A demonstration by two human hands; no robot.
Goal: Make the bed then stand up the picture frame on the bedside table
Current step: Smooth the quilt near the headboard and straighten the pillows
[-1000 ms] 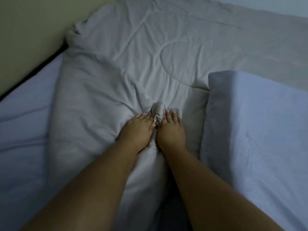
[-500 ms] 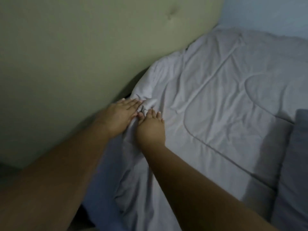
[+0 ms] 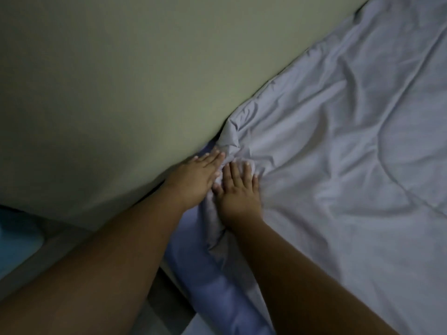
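Left hand: my left hand (image 3: 196, 176) lies flat, fingers straight, pressing the bunched corner of the pale grey quilted comforter (image 3: 338, 170) towards the padded olive-beige headboard (image 3: 121, 81); it grips nothing
Right hand: my right hand (image 3: 238, 192) lies just beside the left, fingers spread and straight, palm down on the same comforter, holding nothing
Between the hands: a ridge of gathered cloth (image 3: 214, 213) stands up between my thumbs; in this dim light they may be nipping it, though I read them as only touching
Comforter: spread out to my right, top edge along the headboard, corner under my palms, the blue fitted sheet (image 3: 208, 274) bare below it
Frame: the picture frame is not in view; that step is not yet begun
Risk, ridge: if I lift off now, I judge the gathered cloth springs back into a lump, since flat palms only squash it and do not draw it out
Risk, creases: pushing towards the headboard would deepen the folds fanning from my fingers; a pull along the edge would serve better
Risk, corner: soft cloth slides on a smooth sheet, so an uneven push could drag the corner off the side and bare more sheet
Risk, gap: cloth pressed too far could wedge down against the headboard and leave the top edge crooked
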